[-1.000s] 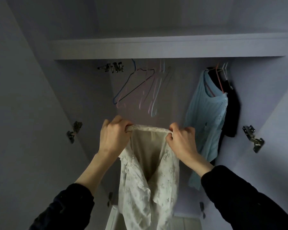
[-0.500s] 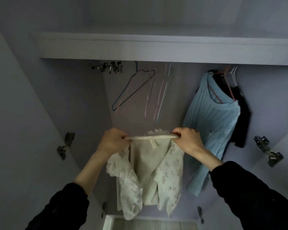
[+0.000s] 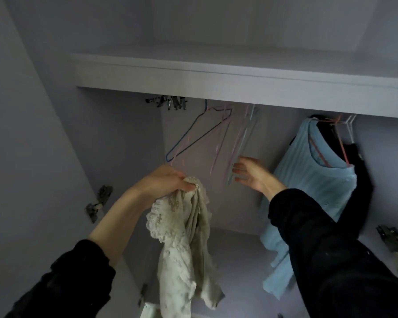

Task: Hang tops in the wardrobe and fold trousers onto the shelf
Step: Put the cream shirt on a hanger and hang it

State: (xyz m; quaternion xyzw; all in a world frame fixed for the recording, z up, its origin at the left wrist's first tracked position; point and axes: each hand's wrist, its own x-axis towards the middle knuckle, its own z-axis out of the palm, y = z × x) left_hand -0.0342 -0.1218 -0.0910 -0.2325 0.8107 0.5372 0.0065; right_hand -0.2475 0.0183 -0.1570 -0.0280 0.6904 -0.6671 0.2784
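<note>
A cream lace top (image 3: 182, 249) hangs bunched from my left hand (image 3: 166, 180), which grips its upper edge in front of the open wardrobe. My right hand (image 3: 251, 174) is free of the top and reaches, fingers spread, to the lower ends of several empty pastel wire hangers (image 3: 237, 143) on the rail. A blue wire hanger (image 3: 193, 136) hangs further left. A light blue top (image 3: 313, 187) hangs on a red hanger at the right, with a black garment (image 3: 356, 180) behind it.
A white shelf (image 3: 239, 86) runs across the wardrobe above the rail. A cluster of metal clips (image 3: 168, 102) hangs at the rail's left end. Door hinges sit on the left wall (image 3: 99, 201) and the right side (image 3: 391, 235).
My right hand has let go of the cream top and moved up to the empty hangers. The top, earlier stretched between both hands, now hangs bunched from my left hand alone.
</note>
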